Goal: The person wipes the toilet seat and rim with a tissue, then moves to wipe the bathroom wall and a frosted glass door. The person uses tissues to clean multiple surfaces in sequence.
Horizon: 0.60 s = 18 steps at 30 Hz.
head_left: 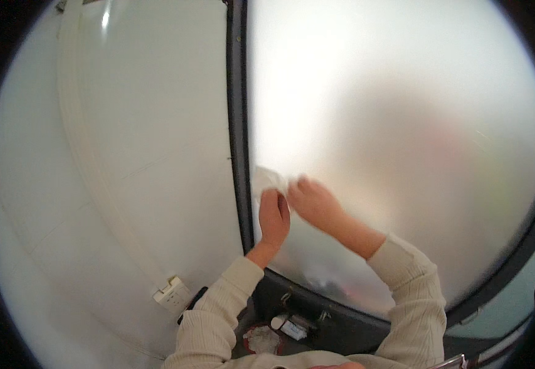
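Observation:
A thin, whitish, crumpled sheet (pixel 270 178) stands out against the frosted glass pane (pixel 390 184), close to its dark left frame (pixel 239 123). Whether it is paper or plastic film I cannot make out. My left hand (pixel 274 215) is closed on its lower edge, the fingers bent and pressed together. Just to the right, my right hand (pixel 317 203) meets the sheet's right side with its fingers curled together; the fingertips are slightly blurred. Both hands are close together in front of the pane's lower left part.
On the left is a white wall (pixel 150 160) with a power socket (pixel 173 296) low down. Below the pane runs a dark panel (pixel 335 323). Beneath my arms are a small white cylinder with a label (pixel 293 330) and a red-rimmed container (pixel 262 340) with whitish contents.

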### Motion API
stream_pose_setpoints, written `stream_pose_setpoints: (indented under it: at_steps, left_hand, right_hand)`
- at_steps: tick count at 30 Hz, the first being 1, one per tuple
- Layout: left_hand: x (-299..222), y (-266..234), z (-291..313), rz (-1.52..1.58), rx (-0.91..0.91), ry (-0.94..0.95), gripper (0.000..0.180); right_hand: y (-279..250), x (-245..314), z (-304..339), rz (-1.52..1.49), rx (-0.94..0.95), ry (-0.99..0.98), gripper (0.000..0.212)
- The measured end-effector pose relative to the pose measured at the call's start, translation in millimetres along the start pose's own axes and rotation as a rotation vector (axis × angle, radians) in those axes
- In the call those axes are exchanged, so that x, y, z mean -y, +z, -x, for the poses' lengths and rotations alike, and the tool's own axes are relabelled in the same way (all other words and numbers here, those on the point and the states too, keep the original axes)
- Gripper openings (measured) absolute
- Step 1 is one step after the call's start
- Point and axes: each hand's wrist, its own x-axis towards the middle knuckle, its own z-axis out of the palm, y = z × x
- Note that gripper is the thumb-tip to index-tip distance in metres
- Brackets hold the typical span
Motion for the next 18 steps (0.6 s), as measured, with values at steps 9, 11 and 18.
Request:
stream_pose_setpoints:
  at_steps: [9,11,18]
  left_hand:
    - [-44,23,-8,0.131,0.171,0.289,0.018]
    - [-49,17,-78,0.076,-0.011,0.235,0.017]
    - [-115,48,-46,0.084,-0.05,0.375,0.008]
  right_hand:
    - [-158,-133,172,0.241,0.019,0.427,0.022]
    - [-227,-191,175,0.735,-0.109,0.431,0.023]
    - [-167,-123,184,0.51,-0.252,0.542,0.022]
